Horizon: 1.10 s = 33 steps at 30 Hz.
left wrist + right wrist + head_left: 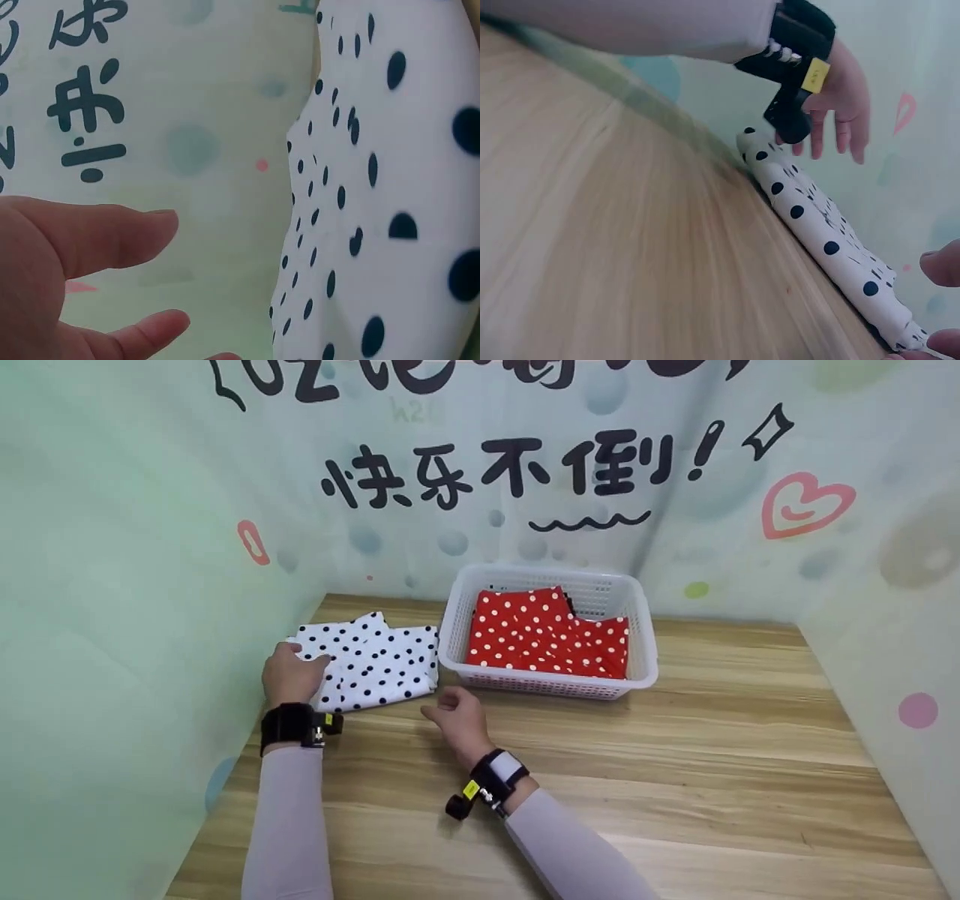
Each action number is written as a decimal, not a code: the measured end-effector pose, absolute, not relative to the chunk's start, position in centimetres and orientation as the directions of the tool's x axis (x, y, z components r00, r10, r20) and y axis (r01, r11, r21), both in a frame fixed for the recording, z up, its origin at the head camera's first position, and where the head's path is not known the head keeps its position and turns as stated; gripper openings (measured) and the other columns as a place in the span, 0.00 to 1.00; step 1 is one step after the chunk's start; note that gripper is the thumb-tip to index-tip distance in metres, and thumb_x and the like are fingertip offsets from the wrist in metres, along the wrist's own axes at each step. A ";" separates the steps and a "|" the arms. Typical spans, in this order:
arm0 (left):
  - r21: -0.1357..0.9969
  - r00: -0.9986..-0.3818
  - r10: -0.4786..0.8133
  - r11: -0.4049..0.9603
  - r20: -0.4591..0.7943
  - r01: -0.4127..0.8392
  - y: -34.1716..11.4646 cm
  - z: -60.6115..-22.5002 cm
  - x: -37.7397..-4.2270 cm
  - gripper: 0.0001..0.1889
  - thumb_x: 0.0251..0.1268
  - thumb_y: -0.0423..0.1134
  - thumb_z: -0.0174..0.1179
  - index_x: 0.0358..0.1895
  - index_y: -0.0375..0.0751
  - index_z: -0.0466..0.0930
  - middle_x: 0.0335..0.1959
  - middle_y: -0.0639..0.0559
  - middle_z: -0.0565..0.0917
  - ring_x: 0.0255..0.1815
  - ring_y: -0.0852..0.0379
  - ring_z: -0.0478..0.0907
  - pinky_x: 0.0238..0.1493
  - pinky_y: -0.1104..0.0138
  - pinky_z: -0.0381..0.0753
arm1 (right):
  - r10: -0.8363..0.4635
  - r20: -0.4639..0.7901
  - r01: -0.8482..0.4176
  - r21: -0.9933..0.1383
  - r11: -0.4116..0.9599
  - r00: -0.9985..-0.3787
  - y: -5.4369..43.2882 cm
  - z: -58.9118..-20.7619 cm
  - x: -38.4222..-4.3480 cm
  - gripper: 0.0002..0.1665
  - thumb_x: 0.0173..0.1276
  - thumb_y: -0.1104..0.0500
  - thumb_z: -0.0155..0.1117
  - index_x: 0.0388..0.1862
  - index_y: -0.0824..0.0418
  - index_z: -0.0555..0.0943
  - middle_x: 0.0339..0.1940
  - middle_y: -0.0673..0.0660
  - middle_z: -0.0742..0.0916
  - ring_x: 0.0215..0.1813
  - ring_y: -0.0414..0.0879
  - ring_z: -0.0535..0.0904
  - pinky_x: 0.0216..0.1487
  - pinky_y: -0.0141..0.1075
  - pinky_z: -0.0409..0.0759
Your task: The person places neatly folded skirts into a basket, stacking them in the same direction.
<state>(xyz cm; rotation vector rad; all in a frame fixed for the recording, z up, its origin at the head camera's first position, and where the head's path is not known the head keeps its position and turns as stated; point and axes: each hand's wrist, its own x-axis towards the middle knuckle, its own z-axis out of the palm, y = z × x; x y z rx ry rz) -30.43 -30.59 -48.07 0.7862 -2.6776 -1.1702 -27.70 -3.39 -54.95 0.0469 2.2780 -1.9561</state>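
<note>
A folded white cloth with black polka dots lies flat at the left of the table, its near edge a thick rounded fold in the right wrist view. My left hand is over its left side. The thumb and fingers stand apart in the left wrist view, with nothing between them. Just off the cloth's near right corner is my right hand, fingers loosely bent and holding nothing. In the right wrist view its thumb and fingertips show beside the cloth's end.
A white plastic basket stands right of the white cloth, close to it. Inside lies a folded red cloth with white dots, with something dark behind it. Printed curtains border the wooden table at the back and both sides.
</note>
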 end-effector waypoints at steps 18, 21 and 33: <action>0.673 -0.840 -0.480 0.536 -0.254 -0.510 -33.8 -51.0 -30.2 0.38 0.64 0.39 0.71 0.71 0.19 0.69 0.70 0.25 0.77 0.68 0.32 0.75 0.73 0.45 0.75 | -0.261 -0.146 0.117 -0.986 0.123 -0.954 -3.7 -55.6 -29.9 0.51 0.67 0.57 0.76 0.83 0.68 0.61 0.68 0.67 0.81 0.64 0.55 0.82 0.64 0.41 0.85; 0.645 -0.851 -0.470 0.580 -0.234 -0.498 -34.1 -51.4 -30.1 0.37 0.60 0.39 0.74 0.67 0.18 0.72 0.65 0.25 0.80 0.60 0.36 0.77 0.63 0.49 0.81 | -0.292 -0.157 0.125 -0.984 0.126 -0.943 -3.5 -55.5 -30.0 0.54 0.68 0.57 0.75 0.85 0.67 0.58 0.73 0.68 0.78 0.65 0.55 0.81 0.64 0.41 0.85; 0.558 -0.886 -0.348 0.688 -0.307 -0.464 -35.9 -51.3 -28.3 0.34 0.57 0.42 0.77 0.57 0.18 0.75 0.43 0.38 0.80 0.43 0.45 0.77 0.38 0.63 0.77 | -0.237 -0.223 0.249 -0.965 -0.084 -0.945 -3.8 -55.1 -30.3 0.37 0.69 0.61 0.73 0.70 0.78 0.71 0.55 0.67 0.86 0.49 0.51 0.88 0.53 0.40 0.90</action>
